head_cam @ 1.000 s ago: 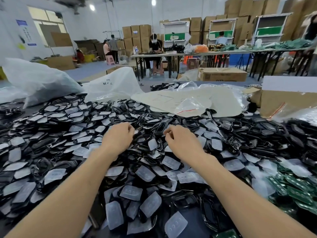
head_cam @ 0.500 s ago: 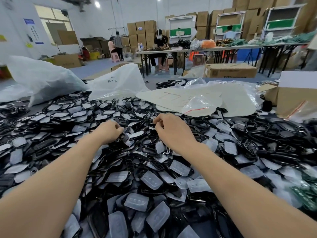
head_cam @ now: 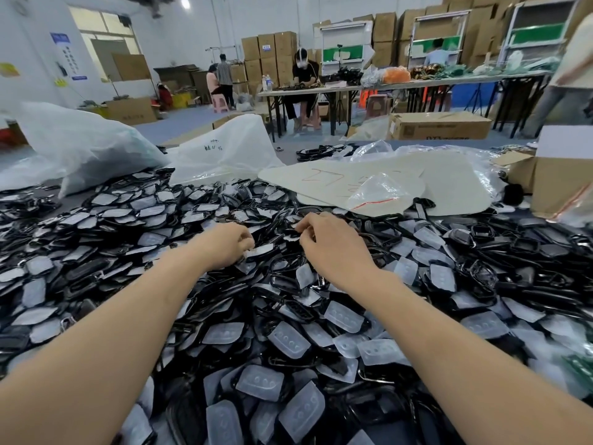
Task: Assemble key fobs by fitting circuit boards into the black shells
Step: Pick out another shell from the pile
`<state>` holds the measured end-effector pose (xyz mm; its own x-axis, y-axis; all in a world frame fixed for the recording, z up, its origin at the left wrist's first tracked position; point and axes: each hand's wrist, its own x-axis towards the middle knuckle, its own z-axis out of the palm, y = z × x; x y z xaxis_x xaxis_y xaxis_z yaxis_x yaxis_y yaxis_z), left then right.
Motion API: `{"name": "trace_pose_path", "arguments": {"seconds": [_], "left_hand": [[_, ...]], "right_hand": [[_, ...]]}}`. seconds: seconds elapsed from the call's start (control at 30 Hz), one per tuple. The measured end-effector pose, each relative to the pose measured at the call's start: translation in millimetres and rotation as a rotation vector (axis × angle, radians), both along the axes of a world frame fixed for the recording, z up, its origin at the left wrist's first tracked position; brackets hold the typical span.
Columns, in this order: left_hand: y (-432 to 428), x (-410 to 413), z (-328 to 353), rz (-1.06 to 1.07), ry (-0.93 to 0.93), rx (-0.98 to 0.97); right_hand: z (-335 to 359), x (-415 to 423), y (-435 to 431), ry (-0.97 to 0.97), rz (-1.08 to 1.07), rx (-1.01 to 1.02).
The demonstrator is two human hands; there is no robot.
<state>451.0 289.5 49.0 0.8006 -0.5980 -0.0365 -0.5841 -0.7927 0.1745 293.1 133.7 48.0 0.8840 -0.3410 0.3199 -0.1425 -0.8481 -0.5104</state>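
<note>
A wide heap of black key fob shells (head_cam: 288,309), many fitted with translucent button pads (head_cam: 290,343), covers the table in front of me. My left hand (head_cam: 226,247) reaches into the heap with curled fingers and grips a shell with a pale pad (head_cam: 260,251) at its fingertips. My right hand (head_cam: 332,248) is close beside it, thumb and forefinger pinching a black shell at the top of the heap; the hand's back hides most of that piece. Green circuit boards (head_cam: 579,364) lie blurred at the right edge.
Pale cardboard sheets (head_cam: 449,184) and clear plastic bags (head_cam: 377,191) lie behind the heap. White sacks (head_cam: 86,146) stand at the back left, and a cardboard box (head_cam: 560,184) at the back right. People work at long tables (head_cam: 417,83) farther off.
My left hand has moved right, closer to my right hand, and now has a pale-padded shell at its fingertips. The right hand has stayed at about the same spot.
</note>
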Motion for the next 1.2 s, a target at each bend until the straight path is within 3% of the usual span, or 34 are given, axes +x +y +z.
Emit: {"name": "trace_pose_path", "arguments": {"seconds": [0.1,0.27,0.47,0.77,1.07,1.2], "left_hand": [[9.2,7.4,-3.0,0.116,-0.042,-0.117],[8.7,18.0,-8.7,0.221,0.106,-0.079],[-3.5,17.7,10.6,0.200,0.214,0.077],[-26.2,1.7,15.0,0.176,0.063,0.338],[-1.0,22.5,14.8,0.134,0.293,0.146],[2.4,20.4,3.5,0.077,0.148,0.067]], "right_hand": [[-0.7,0.4,1.4,0.004,0.001,-0.001],[-0.8,3.4,6.7,-0.003,0.011,-0.013],[-2.8,5.5,6.4,0.015,0.007,-0.020],[-8.1,2.0,2.3,0.007,0.009,-0.007],[-6.5,-2.1,-4.5,-0.001,-0.004,-0.002],[-5.9,-4.4,-3.8,0.000,-0.004,0.004]]}}
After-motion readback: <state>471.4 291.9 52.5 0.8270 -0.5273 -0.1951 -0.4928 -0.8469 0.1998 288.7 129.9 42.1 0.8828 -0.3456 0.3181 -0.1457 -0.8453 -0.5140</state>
